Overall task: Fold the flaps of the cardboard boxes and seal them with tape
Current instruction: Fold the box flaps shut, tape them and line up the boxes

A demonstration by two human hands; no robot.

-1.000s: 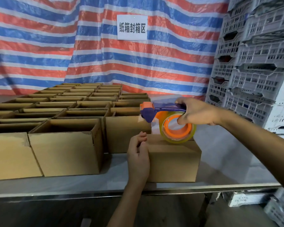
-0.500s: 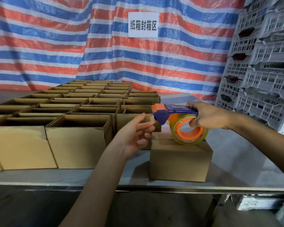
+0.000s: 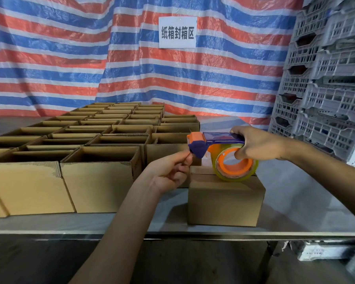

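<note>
A closed cardboard box (image 3: 225, 201) stands near the table's front edge, its flaps folded down. Above its top, my right hand (image 3: 256, 145) grips a blue and orange tape dispenser (image 3: 215, 140) by the handle and roll. The clear tape roll with its orange core (image 3: 235, 167) sits just over the box top. My left hand (image 3: 170, 171) is left of the box, its fingertips pinching at the blue nose of the dispenser, where the tape end comes out.
Several open cardboard boxes (image 3: 98, 181) fill the steel table (image 3: 295, 201) in rows on the left and back. Stacked grey plastic crates (image 3: 326, 89) rise on the right. A striped tarpaulin with a white sign (image 3: 177, 32) hangs behind.
My left hand left the box's near corner, rose and now pinches at the dispenser's nose. The dispenser stays over the box top.
</note>
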